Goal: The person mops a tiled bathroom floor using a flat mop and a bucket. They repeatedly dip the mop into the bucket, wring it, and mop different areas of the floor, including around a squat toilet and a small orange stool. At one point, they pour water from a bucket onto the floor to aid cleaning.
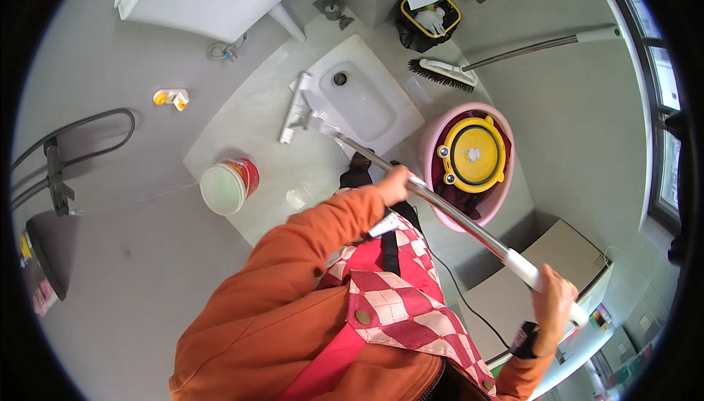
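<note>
Both my hands hold a long-handled floor-cleaning tool (462, 219) that slants across the view. My left hand (396, 185) wraps round the middle of its metal pole. Further up, my right hand (555, 297) grips the white plastic end. The tool's narrow white head (295, 109) rests on the grey floor beside the left edge of a squat toilet (359, 100). Whether that head carries bristles or a blade, I cannot tell. A white bucket (224, 188) with a red side lies tipped or leans to the left, its mouth facing me.
At right stands a pink tub (506, 126) with dark red cloth and a yellow basin (477, 155) in it. A black-bristled brush (444, 72) leans near a lined bin (418, 38). A toilet brush holder (331, 9) is at the back. A dark cable (469, 306) runs beside me.
</note>
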Action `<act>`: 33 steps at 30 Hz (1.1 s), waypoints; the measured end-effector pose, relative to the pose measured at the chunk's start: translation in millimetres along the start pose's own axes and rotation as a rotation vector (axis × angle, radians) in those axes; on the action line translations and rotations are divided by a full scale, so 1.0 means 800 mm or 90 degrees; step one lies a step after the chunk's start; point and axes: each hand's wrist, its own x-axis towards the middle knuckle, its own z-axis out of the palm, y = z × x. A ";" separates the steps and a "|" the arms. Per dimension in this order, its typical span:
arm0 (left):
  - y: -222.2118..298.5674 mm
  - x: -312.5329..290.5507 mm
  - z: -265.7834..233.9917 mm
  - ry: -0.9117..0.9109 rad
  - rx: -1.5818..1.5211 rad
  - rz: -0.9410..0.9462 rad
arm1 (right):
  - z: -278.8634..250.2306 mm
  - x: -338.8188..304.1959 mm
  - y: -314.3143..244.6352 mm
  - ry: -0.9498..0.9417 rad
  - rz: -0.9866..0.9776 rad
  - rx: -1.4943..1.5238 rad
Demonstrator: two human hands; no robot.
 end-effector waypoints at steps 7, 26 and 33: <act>-0.064 0.054 0.154 0.100 -0.529 -0.406 | -0.051 -0.099 0.081 0.034 0.160 -0.059; -0.013 0.114 -0.041 0.231 0.082 -0.348 | 0.181 -0.139 -0.146 -0.086 0.251 0.233; -0.228 0.020 0.006 0.213 0.145 -0.365 | 0.243 -0.337 -0.141 -0.260 0.336 0.273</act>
